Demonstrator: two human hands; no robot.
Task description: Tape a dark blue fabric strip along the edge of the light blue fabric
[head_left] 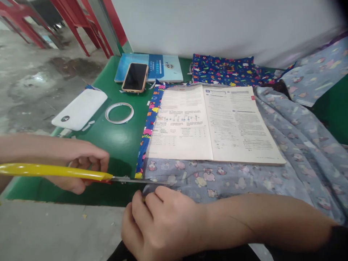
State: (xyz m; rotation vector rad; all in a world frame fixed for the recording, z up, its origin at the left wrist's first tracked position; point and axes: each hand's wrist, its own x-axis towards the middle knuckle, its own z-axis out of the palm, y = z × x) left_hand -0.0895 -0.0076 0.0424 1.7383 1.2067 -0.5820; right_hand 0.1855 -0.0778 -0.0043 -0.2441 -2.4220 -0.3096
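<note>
My left hand (81,163) is closed around yellow-handled scissors (54,171). Their metal blades reach rightward into the near edge of a pale blue cartoon-print fabric (217,179) lying wrong side up, with a bright printed strip showing along its left edge. My right hand (157,224) is closed, pinching the fabric's near edge just beside the blade tips. An open book (212,123) lies flat on the fabric, just beyond the scissors' line.
On the green table (119,141) lie a white power bank (80,108), a ring of tape (119,113), a phone (135,77) on a blue book (163,67), and folded dark-blue printed cloth (225,70). Red frames (78,21) stand on the floor at the far left.
</note>
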